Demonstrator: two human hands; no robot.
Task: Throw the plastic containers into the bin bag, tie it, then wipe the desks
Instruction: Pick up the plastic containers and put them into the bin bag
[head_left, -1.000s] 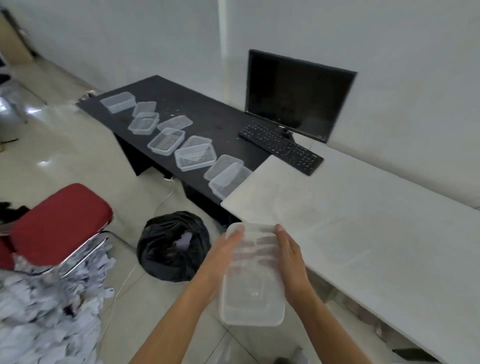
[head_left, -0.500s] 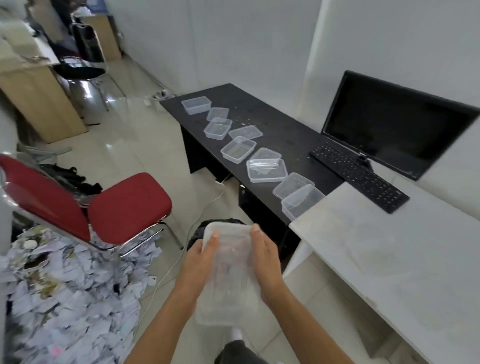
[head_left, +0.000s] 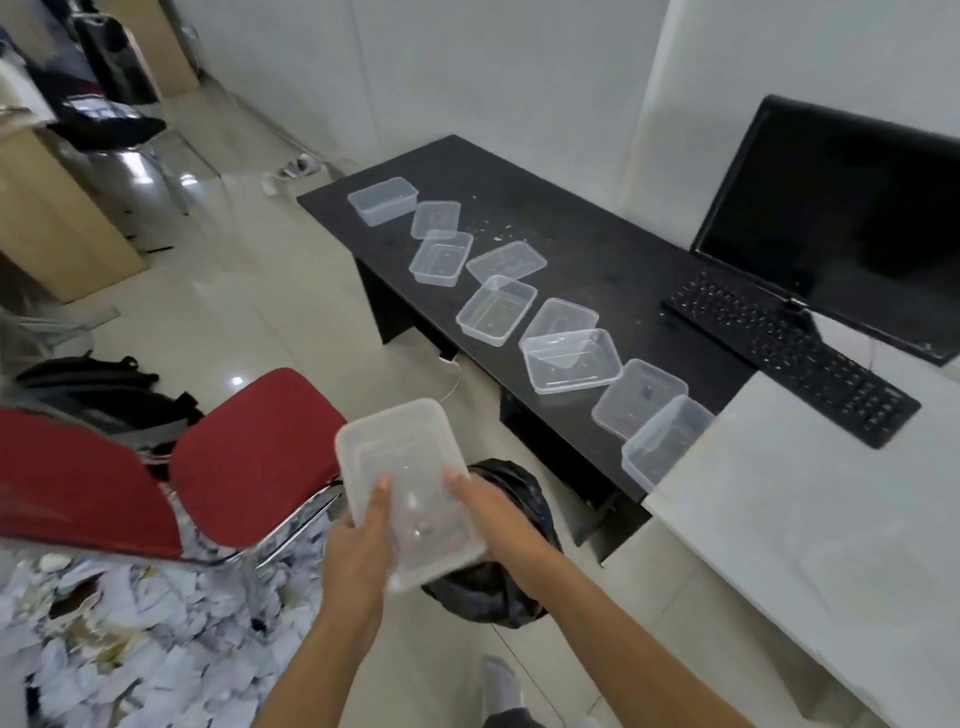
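— How many plastic pieces?
— Ten. One clear container (head_left: 402, 467) is held up near the camera, over the floor, overlapping the left edge of the one black bin bag (head_left: 488, 592) in this view. Nine more, tubs and flat lids mixed, lie in a row (head_left: 496, 310) along the near edge of the black counter (head_left: 571, 234).
— And the hands?
— Two. The left hand (head_left: 358, 551) has its grip on the container's near left side, thumb on top. The right hand (head_left: 493, 514) grasps the right side, fingers underneath.
— Any writing?
— The keys of the one keyboard (head_left: 795, 353) are too blurred to read.
— The room?
— Two counters meet end to end, with the white counter (head_left: 805, 519) on the right. One dark monitor (head_left: 841, 218) stands behind the keyboard. One red chair (head_left: 249, 452) stands left, beside a heap of shredded paper (head_left: 130, 649). The floor (head_left: 234, 312) is pale glossy tile and the walls are white.
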